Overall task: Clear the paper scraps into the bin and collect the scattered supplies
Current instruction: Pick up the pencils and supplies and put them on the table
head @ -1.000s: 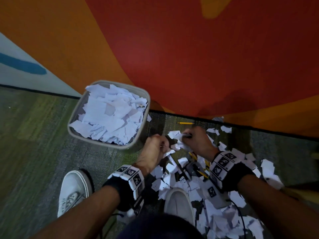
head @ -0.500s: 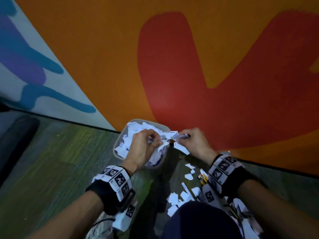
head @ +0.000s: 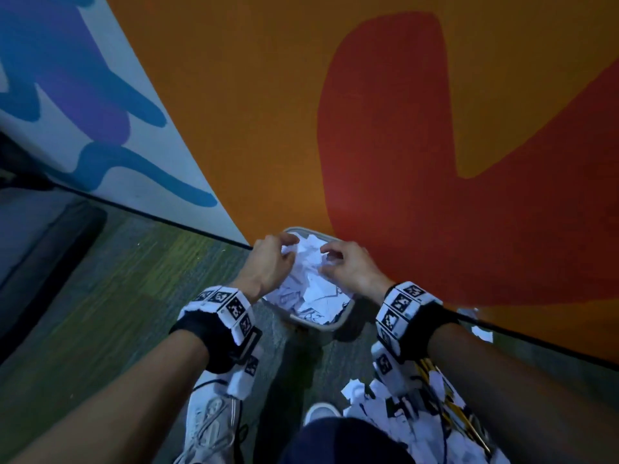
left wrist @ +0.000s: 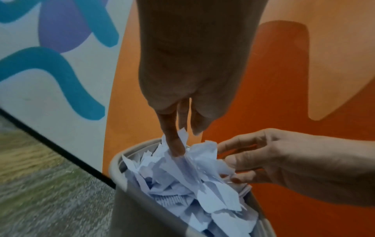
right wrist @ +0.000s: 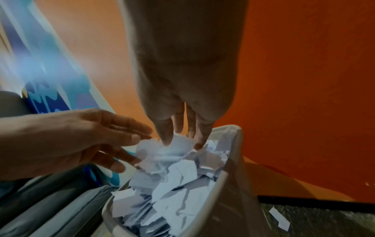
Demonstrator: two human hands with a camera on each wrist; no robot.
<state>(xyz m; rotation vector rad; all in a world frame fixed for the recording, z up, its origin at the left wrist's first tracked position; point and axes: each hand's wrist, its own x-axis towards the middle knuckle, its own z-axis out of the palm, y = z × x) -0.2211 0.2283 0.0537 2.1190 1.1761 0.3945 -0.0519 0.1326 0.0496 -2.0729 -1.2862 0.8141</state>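
Note:
A grey bin (head: pixel 345 316) stands against the painted wall, heaped with white paper scraps (head: pixel 311 289). Both hands hover over its mouth. In the left wrist view my left hand (left wrist: pixel 180 141) points its straight fingers down into the top scraps (left wrist: pixel 194 173) by the bin's rim (left wrist: pixel 115 168), holding nothing. My right hand (head: pixel 330 259) hangs beside it with fingers loosely spread. Its fingertips (right wrist: pixel 166 141) touch a crumpled scrap (right wrist: pixel 162 152) lying on the heap. More scraps (head: pixel 378 403) and yellow pencils (head: pixel 462 416) lie on the carpet under my right forearm.
The orange and red wall (head: pixel 402 128) rises right behind the bin. A stray scrap (head: pixel 482 333) lies along the baseboard to the right. My white shoe (head: pixel 207 420) stands below the left wrist. A dark low object (head: pixel 50 256) borders the carpet at far left.
Both hands rose from the scrap pile on the floor with paper gripped and moved over the bin. Their fingers have now spread and the paper lies on the heap.

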